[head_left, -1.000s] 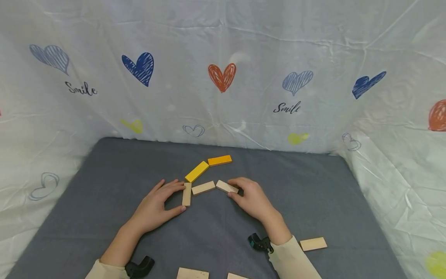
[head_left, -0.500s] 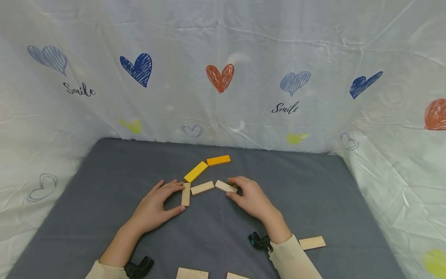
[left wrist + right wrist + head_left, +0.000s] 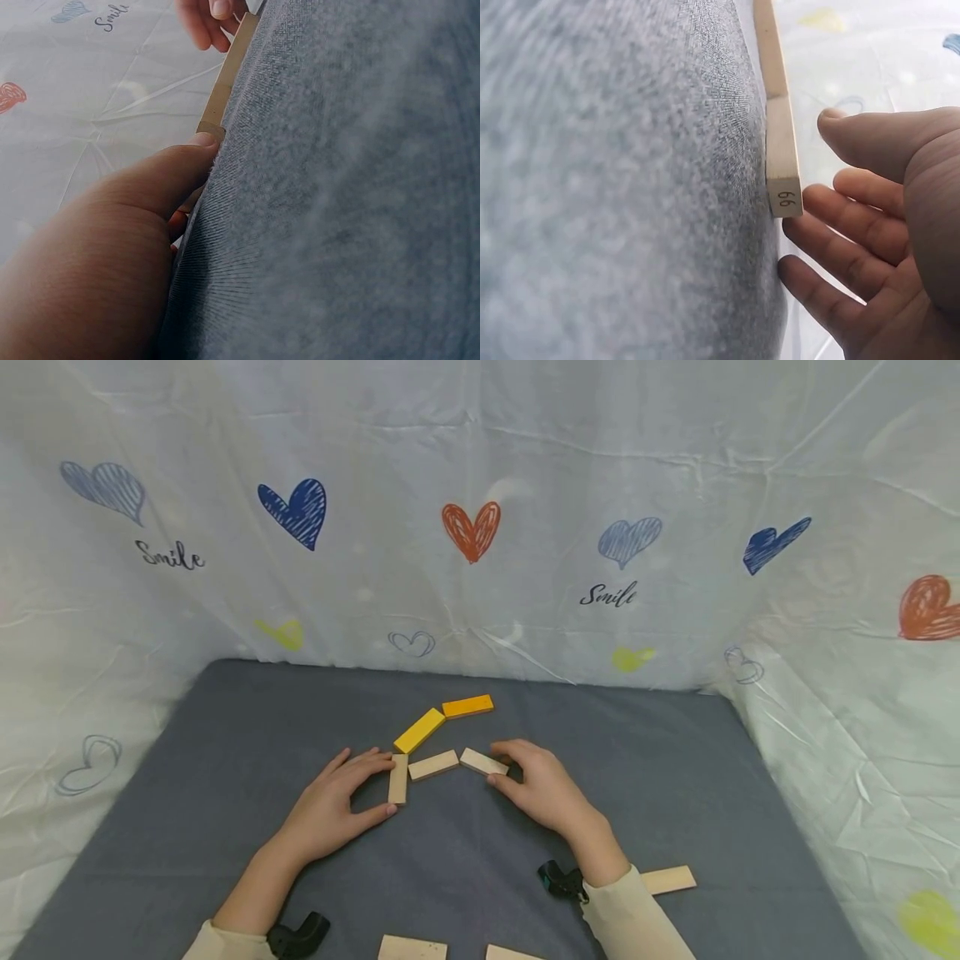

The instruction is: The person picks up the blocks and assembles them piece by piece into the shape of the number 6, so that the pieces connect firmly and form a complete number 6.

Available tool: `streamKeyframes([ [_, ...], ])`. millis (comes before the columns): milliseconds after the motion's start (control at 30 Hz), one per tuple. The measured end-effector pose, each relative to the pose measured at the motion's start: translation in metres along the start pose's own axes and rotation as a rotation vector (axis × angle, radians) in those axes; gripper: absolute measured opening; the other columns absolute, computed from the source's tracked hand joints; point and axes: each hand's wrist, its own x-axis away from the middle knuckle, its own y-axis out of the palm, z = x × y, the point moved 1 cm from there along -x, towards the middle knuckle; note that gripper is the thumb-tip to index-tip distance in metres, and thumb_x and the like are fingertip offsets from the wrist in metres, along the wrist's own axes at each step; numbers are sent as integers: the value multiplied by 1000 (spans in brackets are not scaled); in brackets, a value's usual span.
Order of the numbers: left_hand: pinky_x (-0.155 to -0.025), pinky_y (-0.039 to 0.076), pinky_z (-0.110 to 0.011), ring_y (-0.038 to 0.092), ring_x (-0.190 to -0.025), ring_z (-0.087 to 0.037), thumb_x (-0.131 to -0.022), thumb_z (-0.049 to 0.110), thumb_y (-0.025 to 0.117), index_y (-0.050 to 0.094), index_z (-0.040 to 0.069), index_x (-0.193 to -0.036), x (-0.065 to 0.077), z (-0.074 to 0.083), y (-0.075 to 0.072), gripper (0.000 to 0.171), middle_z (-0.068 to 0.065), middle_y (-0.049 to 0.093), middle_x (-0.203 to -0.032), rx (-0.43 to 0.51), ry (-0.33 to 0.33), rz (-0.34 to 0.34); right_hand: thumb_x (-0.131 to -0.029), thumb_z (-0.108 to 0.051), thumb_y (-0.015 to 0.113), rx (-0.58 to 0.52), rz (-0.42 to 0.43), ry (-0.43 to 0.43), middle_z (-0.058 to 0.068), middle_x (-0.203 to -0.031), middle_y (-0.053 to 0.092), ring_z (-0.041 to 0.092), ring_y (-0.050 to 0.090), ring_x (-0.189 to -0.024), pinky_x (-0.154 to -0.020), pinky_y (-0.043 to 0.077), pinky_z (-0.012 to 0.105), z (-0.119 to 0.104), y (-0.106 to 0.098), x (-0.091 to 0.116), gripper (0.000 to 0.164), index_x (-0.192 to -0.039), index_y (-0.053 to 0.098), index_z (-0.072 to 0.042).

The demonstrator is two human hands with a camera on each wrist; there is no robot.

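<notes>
A plain wooden block [image 3: 398, 779] stands almost straight up the table in the head view. My left hand [image 3: 330, 802] pinches it lengthwise, thumb at the near end and index finger at the far end. Beside it lies a second plain block [image 3: 433, 765], slanting up to the right. The third plain block [image 3: 483, 762] continues this row, slanting down. My right hand [image 3: 546, 787] is around its right end, fingers behind it. In the right wrist view the thumb [image 3: 870, 139] is apart from this block [image 3: 784, 161], whose end bears printed digits.
A yellow block [image 3: 419, 731] touches or nearly touches an orange block [image 3: 468, 707] behind the row. Another plain block [image 3: 669, 880] lies partly behind the right sleeve. Two more blocks [image 3: 412, 948] show at the front edge. A white curtain [image 3: 540, 460] with hearts hangs behind the grey tablecloth [image 3: 262, 727].
The whole head view has shifted slightly. Both hands and the blocks keep practically the same places relative to each other.
</notes>
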Motion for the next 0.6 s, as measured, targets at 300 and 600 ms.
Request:
streamKeyframes([
  [300,-138,17,-53,45,-156,-27,-93,49,88,64,20,-153,3,0,0,72,-1,59,-159,1,9,5,-103,-33,81,51,29,28,5,-142,70,24,69,-125,-106,61,48,2,-3,7,54,-148,68,-8],
  [600,-138,17,-53,44,-157,-27,-93,51,87,63,21,-154,1,0,0,72,0,58,-160,1,8,0,-102,-33,82,78,79,38,7,-145,68,29,65,-135,-112,58,52,2,-14,19,56,-149,67,-7],
])
